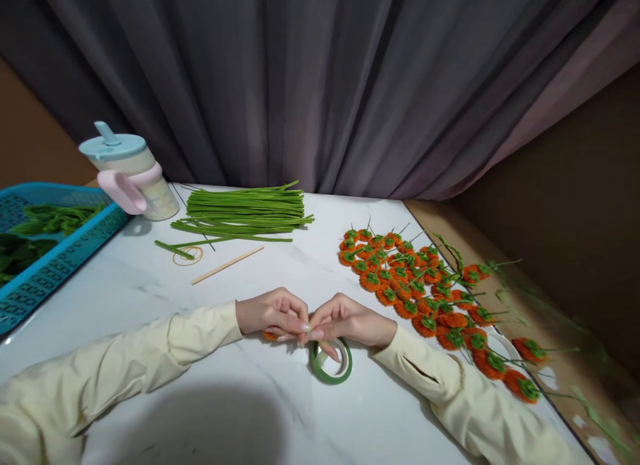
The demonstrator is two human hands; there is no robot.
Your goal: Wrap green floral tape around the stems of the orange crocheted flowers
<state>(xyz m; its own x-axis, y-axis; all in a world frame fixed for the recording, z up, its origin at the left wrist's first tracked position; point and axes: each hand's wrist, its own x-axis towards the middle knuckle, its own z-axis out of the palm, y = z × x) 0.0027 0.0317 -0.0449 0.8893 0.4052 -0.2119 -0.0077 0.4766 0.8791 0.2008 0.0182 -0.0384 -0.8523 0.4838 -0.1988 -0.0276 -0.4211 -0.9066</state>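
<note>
My left hand is closed, thumb and fingertips pinched together, with a bit of an orange fuzzy persimmon showing beneath its palm. Fingertip to fingertip with it, my right hand is pinched too. A roll of green floral tape hangs at the right fingers, and one lower finger appears to reach into its ring. What exactly lies between the meeting fingertips is hidden. On the right of the table, many orange fuzzy persimmons with green tops and thin stems lie in a cluster.
A bundle of green pipe cleaners lies at the back. In front are rubber bands and a thin wooden stick. A blue basket of green leaves and a lidded cup stand left. A grey curtain hangs behind the white table.
</note>
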